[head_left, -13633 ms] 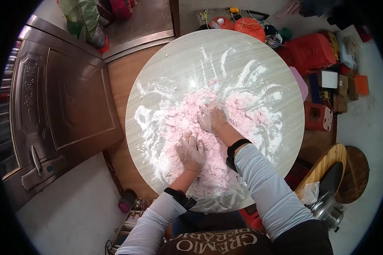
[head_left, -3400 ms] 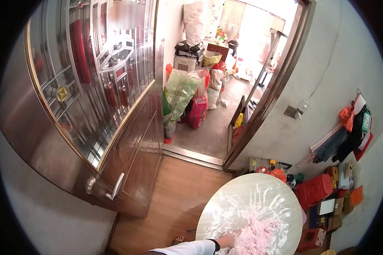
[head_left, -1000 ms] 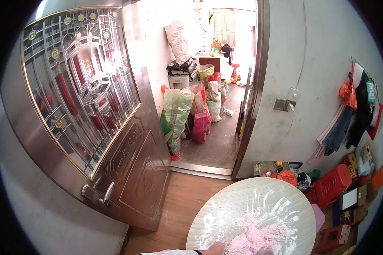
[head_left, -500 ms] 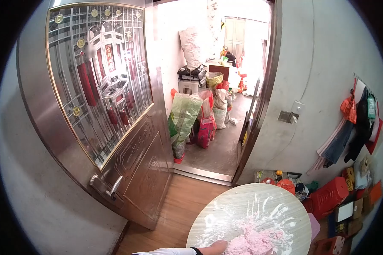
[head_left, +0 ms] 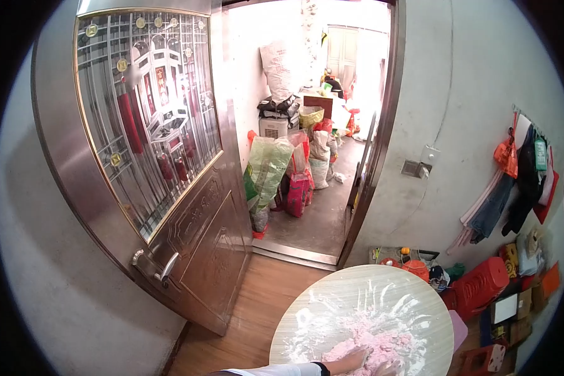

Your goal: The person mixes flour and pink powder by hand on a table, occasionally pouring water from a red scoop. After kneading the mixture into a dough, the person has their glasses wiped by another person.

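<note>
A crumbly pink dough (head_left: 382, 343) lies in a loose heap on the round table (head_left: 297, 307), with white flour (head_left: 407, 307) streaked around it. From the bottom edge my left hand (head_left: 349, 361) reaches in, its sleeve white with a dark cuff. Its fingers curl into the left side of the heap and are partly covered by the crumbs. A small skin-coloured patch low in the heap, at the frame's bottom, may be part of my right hand (head_left: 388, 370); its fingers cannot be made out.
A brown door (head_left: 200, 269) with a glass panel stands ajar on the left. Sacks and bags (head_left: 269, 166) line the passage beyond the doorway. Red stools (head_left: 479, 288) and boxes (head_left: 520, 332) are on the right, under hanging clothes (head_left: 498, 200).
My left hand has moved right, from the heap's left edge into the dough. The view has shifted slightly, so the table sits a little further left and higher.
</note>
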The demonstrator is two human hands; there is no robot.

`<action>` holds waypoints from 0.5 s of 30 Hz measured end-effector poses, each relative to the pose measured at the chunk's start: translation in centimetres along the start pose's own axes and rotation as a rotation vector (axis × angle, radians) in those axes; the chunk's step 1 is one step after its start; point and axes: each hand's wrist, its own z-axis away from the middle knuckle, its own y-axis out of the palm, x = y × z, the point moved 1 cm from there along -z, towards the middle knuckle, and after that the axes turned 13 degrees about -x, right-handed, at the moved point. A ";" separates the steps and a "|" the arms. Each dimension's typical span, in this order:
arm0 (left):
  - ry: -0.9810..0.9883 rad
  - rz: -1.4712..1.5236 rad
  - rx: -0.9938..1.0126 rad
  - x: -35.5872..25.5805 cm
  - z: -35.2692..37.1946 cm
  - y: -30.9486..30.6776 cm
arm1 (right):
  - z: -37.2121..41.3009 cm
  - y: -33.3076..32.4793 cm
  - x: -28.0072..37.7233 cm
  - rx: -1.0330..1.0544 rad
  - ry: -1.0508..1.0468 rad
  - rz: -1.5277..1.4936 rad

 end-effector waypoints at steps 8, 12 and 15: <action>0.092 0.018 -0.114 1.3 0.4 0.8 | 0.3 -1.1 3.7 0.145 -0.038 0.193; -0.151 0.218 -0.141 0.6 -0.8 0.3 | -0.3 -1.1 4.1 0.211 -0.063 0.271; -0.305 0.369 -0.060 1.4 -2.1 0.2 | -0.7 -1.0 4.1 0.258 -0.078 0.313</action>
